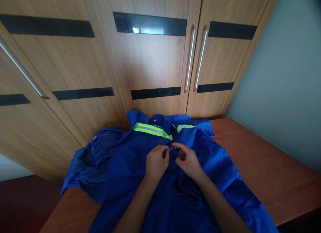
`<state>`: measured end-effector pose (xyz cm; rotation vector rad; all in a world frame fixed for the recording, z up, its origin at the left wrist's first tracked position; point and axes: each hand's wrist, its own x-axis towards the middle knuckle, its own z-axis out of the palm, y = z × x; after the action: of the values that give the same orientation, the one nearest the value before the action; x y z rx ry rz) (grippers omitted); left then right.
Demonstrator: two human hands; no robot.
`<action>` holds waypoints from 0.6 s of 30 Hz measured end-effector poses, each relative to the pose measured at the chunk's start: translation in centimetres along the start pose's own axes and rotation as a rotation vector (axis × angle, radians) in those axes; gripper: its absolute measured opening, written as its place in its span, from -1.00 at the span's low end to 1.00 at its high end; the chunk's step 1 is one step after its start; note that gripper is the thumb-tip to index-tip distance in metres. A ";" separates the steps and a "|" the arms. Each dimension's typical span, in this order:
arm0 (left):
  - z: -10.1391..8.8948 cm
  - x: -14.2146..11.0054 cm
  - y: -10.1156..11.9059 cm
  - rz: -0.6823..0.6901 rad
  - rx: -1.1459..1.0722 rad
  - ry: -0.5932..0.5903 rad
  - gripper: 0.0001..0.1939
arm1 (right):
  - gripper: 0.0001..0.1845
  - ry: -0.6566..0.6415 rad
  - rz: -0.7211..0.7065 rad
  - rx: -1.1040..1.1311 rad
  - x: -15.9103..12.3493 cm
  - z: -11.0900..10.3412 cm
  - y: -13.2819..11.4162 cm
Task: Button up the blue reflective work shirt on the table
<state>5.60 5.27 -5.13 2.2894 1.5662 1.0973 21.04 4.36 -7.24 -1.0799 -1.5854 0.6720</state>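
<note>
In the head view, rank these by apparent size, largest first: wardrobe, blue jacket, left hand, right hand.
1. Wardrobe
2. Blue jacket
3. Left hand and right hand: too alike in size to rank

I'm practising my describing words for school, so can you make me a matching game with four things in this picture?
Things:
1. Garment under the hands
2. Stripes on its chest
3. Long door handles
4. Tabletop

Clues:
A. Silver, fixed to the wooden doors
B. Reddish brown, with clothes lying on it
C. Blue, with the left hand and right hand at its front
D. Bright yellow-green with a grey band

Right pairs: 1-C, 2-D, 3-A, 4-B
</note>
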 end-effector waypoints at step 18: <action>0.3 0.0 0.0 0.022 -0.132 -0.032 -0.81 | -0.64 -0.041 0.128 0.198 -0.2 -0.1 0.5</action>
<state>5.78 5.33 -5.33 2.2313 1.4165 1.1277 21.30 4.44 -7.71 -1.0309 -1.4591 0.9227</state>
